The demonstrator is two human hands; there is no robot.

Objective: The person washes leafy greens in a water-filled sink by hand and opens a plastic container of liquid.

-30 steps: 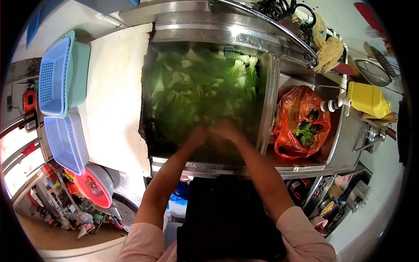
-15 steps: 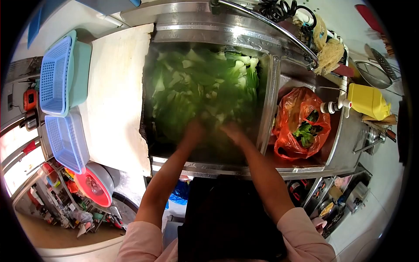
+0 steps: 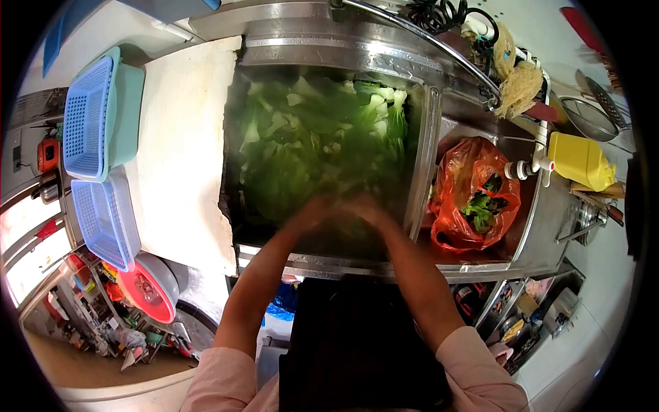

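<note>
Green leafy vegetables (image 3: 302, 144) with pale stems lie under murky water in the large steel sink (image 3: 429, 158). My left hand (image 3: 319, 208) and my right hand (image 3: 364, 204) are in the water near the sink's front edge, close together below the leaves. Both are blurred by motion and the water, so their fingers and anything in them cannot be made out. In the smaller basin on the right sits a red plastic bag (image 3: 467, 165) with some green leaves showing in its opening.
A white board (image 3: 182, 151) covers the counter left of the sink. Beyond it stand blue baskets (image 3: 89, 117) and a red basin (image 3: 151, 292). A faucet pipe (image 3: 425, 38) arches over the back right. A yellow jug (image 3: 580, 160) stands at the far right.
Compared with half a second ago, when my hands were apart, they have moved inward toward each other. The leaves have shifted slightly in the water.
</note>
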